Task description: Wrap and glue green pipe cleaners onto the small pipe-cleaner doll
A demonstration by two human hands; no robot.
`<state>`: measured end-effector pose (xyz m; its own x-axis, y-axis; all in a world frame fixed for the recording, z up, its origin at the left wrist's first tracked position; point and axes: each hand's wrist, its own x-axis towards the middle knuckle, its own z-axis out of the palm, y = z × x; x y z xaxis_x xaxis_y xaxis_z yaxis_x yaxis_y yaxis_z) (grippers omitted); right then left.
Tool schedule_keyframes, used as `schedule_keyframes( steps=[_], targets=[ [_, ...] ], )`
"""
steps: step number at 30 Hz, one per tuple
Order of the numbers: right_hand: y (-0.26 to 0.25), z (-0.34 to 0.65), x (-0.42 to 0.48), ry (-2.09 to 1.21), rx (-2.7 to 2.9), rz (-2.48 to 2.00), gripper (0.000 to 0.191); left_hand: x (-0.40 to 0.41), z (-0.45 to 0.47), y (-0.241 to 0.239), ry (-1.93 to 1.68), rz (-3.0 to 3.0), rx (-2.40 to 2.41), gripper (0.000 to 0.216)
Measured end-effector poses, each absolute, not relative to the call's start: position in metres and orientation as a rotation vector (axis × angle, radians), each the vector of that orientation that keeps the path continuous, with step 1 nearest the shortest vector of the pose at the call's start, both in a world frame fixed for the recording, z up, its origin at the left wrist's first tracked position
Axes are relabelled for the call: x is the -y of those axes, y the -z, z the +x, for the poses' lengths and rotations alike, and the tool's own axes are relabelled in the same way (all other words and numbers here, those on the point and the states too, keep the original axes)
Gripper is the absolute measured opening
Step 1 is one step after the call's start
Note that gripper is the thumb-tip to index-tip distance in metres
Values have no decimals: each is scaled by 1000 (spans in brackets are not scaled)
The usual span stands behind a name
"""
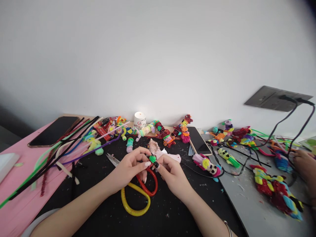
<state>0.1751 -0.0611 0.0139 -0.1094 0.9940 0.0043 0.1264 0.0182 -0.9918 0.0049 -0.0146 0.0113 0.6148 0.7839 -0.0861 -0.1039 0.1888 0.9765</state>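
fingers (138,169): nails (147,164) painted, pale and black | right arm (206,210): silvery bracelet (228,228)

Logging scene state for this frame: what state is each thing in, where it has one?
Left hand, pinching the green piece
Right hand, pinching the green piece
Scissors, lying down, partly hidden; blade opening unclear
Left phone, face up, screen dark
Right phone, face up, screen dark
Black plugs, inserted in wall socket
Paper cup, standing; which end up, unclear
Other person's hand, partly in view, grip unclear
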Motion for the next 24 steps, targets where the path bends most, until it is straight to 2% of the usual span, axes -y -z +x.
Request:
schedule_keyframes(
  steps=[8,15,20,24],
  targets=[
    [-7,175,61,-1008,1524,-1299,20,14,4,-9,-677,1242,-680,20],
    [-4,175,63,-1008,1482,-1287,5,13,4,-9,-655,1237,-667,19],
    [-4,174,63,-990,1503,-1249,17,13,3,-9,-627,1234,-650,18],
    [-4,174,63,-999,1516,-1257,15,13,3,-8,-622,1215,-649,19]
  ],
)
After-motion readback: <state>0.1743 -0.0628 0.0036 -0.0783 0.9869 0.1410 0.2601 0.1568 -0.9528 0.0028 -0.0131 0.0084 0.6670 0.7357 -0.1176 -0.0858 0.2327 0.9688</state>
